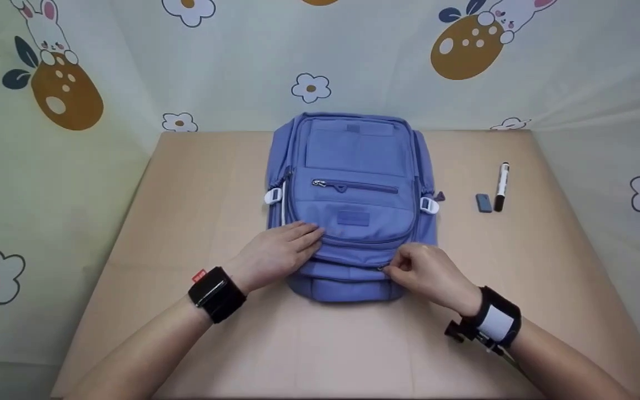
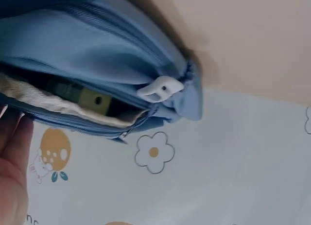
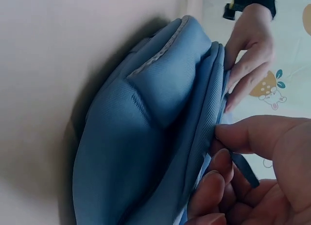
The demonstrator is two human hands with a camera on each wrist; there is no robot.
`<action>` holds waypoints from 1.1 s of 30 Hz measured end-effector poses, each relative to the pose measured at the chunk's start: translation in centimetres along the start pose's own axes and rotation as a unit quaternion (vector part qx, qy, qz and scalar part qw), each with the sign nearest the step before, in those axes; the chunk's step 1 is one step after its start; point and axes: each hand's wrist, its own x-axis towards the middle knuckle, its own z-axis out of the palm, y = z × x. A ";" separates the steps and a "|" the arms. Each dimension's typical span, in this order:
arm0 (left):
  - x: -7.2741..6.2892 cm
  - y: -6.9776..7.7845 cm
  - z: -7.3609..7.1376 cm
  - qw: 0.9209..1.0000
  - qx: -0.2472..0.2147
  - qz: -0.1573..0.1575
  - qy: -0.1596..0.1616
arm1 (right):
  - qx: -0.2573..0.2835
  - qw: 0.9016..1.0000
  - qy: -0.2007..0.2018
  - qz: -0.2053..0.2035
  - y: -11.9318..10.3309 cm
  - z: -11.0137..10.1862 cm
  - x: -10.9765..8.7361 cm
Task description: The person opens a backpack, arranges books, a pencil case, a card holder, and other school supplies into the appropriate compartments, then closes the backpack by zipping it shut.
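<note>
A blue backpack (image 1: 356,150) lies front side up on the table. My left hand (image 1: 275,253) rests on its lower left front with the fingers extended. At the lower right, my right hand (image 1: 431,275) pinches a zipper pull, whose blue tab (image 3: 245,170) sticks out between the fingers in the right wrist view. The left wrist view looks into an unzipped side opening with a pale lining (image 2: 58,104). Inside sits a green and yellowish object (image 2: 95,101) with a dark hole, mostly hidden by the cloth.
To the right of the backpack lie a small blue-grey block (image 1: 483,203) and a white marker with a black cap (image 1: 502,186). White buckles (image 1: 429,205) stick out at the backpack's sides. Printed cloth (image 1: 242,72) hangs around the table (image 1: 203,183).
</note>
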 end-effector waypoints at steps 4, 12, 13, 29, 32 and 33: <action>0.0 0.0 0.6 1.000 0.005 0.004 0.006 | 0.017 1.000 -0.010 0.004 -0.4 0.2 0.1; 0.1 0.1 0.7 1.000 -0.005 0.000 0.015 | 0.028 0.999 -0.024 -0.012 -2.5 0.7 1.5; 0.2 0.1 0.7 1.000 -0.009 0.000 0.017 | 0.025 0.999 -0.026 -0.016 -2.9 0.8 1.8; 0.2 0.3 0.9 0.999 -0.032 -0.006 0.022 | -0.024 0.995 -0.044 -0.084 -5.1 2.5 4.7; 0.2 0.2 0.9 0.999 -0.033 -0.006 0.025 | -0.012 0.996 -0.049 -0.080 -4.6 1.7 4.3; 0.2 0.2 0.8 0.999 -0.034 -0.006 0.026 | -0.009 0.996 -0.047 -0.080 -4.3 1.3 4.1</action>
